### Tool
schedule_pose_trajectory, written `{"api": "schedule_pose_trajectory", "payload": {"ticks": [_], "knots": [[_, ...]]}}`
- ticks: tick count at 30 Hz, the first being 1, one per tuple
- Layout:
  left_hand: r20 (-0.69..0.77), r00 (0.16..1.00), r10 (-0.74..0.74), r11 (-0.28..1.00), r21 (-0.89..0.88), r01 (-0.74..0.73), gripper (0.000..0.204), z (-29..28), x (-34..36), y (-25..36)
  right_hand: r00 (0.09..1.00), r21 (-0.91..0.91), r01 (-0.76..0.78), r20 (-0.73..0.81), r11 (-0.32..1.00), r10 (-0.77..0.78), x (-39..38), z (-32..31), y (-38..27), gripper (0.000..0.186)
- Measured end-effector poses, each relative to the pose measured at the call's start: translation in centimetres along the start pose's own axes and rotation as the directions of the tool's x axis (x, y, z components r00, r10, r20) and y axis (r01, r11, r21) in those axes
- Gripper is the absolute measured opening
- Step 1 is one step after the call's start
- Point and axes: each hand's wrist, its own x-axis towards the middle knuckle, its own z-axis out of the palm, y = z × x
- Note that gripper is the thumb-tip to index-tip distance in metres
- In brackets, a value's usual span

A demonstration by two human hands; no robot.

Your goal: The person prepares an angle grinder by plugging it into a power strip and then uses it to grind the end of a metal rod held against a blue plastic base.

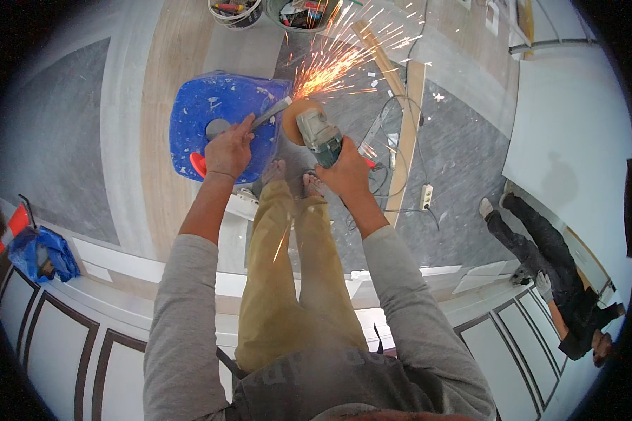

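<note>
Orange sparks spray where angle grinder meets grey metal bar. Right grip clasps grinder; left grip holds bar on blue plastic container.

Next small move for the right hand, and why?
I'd probably have the right hand ease the angle grinder off the metal bar: sparks spray at its tip, and the bare left hand steadies it close to the disc.
</note>
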Motion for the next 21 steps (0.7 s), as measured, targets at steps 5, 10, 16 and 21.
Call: {"api": "schedule_pose_trajectory", "payload": {"ticks": [5, 10, 16, 21], "knots": [[-0.013, 1.0, 0.011, 1.0, 0.006, -0.011, 0.045, 0.2, 0.0, -0.2, 1.0, 0.005, 0.006, 0.015, 1.0, -0.006, 0.4, -0.4, -0.3, 0.07], [0.002, 1.0, 0.004, 1.0, 0.001, -0.004, 0.045, 0.0, 0.0, 0.2, 1.0, -0.044, 0.002, 0.023, 0.999, -0.001, 0.7, -0.6, -0.2, 0.07], [-0.014, 1.0, 0.005, 1.0, 0.011, -0.005, 0.045, 0.0, 0.0, 0.0, 0.996, -0.018, -0.033, 0.08, 0.999, 0.034, 0.5, -1.0, -0.3, 0.071], [-0.032, 0.999, 0.017, 1.0, 0.002, -0.017, 0.044, 0.3, 0.0, -0.1, 0.998, 0.005, -0.004, 0.055, 1.0, 0.003, 1.3, -1.3, -0.8, 0.07]]}}
